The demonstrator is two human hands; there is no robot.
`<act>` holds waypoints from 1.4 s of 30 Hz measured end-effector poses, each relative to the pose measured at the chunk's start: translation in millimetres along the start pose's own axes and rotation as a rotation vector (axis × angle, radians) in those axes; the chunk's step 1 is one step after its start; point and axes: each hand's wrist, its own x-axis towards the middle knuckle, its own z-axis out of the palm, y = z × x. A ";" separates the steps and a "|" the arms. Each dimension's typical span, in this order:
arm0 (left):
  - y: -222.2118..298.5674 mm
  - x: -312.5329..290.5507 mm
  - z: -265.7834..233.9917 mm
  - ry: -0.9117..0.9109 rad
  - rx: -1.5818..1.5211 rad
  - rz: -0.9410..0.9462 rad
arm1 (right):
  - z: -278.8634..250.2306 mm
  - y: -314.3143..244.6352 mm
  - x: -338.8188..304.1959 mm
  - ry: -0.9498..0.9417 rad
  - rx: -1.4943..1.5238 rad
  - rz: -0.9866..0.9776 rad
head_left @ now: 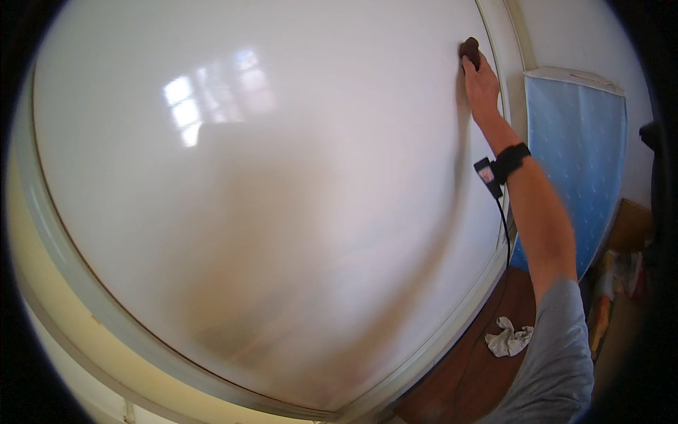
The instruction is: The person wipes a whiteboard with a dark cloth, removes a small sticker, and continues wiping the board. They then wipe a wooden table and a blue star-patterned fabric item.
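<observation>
My right hand [482,88] is stretched up to the right side of a large glossy white board [381,141]. Its fingers are closed around a dark brown pad [470,51], perhaps a cloth or sponge, which rests against the board near its right frame. Most of the pad is covered by the fingers, so its full shape cannot be told. Around my right wrist is a black strap [511,161] carrying a small black device [488,177] with a cable. My left hand is out of view.
Right of the board hangs a light blue cover [575,155]. Below it, a crumpled pale cloth [508,338] lies on a dark reddish-brown surface [452,374]. The black cable [506,230] runs down beside the board's pale frame [424,364]. Assorted items [611,290] stand at the far right.
</observation>
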 end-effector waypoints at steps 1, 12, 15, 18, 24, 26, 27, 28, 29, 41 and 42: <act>5.1 1.6 -3.7 -0.008 0.003 0.013 | -9.1 -14.1 -9.5 0.017 0.012 -0.015; 84.6 -76.5 41.9 -0.106 -0.218 0.158 | -14.8 -169.9 -17.6 -0.098 0.100 -0.418; 125.0 -113.6 75.9 -0.088 -0.276 0.219 | -12.3 -189.1 -26.9 -0.102 0.090 -0.579; 160.6 -141.2 80.8 -0.120 -0.288 0.196 | -19.1 -206.0 -45.4 -0.139 0.188 -0.695; 217.2 -208.2 113.4 -0.114 -0.271 0.234 | -63.2 -192.1 -62.7 -0.395 0.467 -1.006; 224.4 -220.8 131.5 -0.059 -0.245 0.321 | -65.6 -173.9 -42.8 -0.387 0.520 -1.014; 228.6 -226.3 145.7 -0.030 -0.232 0.361 | -61.9 -160.8 -29.6 -0.384 0.482 -1.000; 227.8 -233.3 145.5 -0.034 -0.255 0.363 | -60.2 -150.1 -19.8 -0.381 0.447 -0.979; 234.0 -233.8 161.2 -0.019 -0.318 0.378 | -58.6 -139.7 -1.1 -0.303 0.388 -0.998; 305.1 -286.0 155.7 -0.104 -0.291 0.204 | -73.3 -97.5 42.2 -0.290 0.275 -0.786; 309.1 -286.7 161.1 -0.090 -0.342 0.270 | -72.2 -100.6 40.7 -0.291 0.288 -0.804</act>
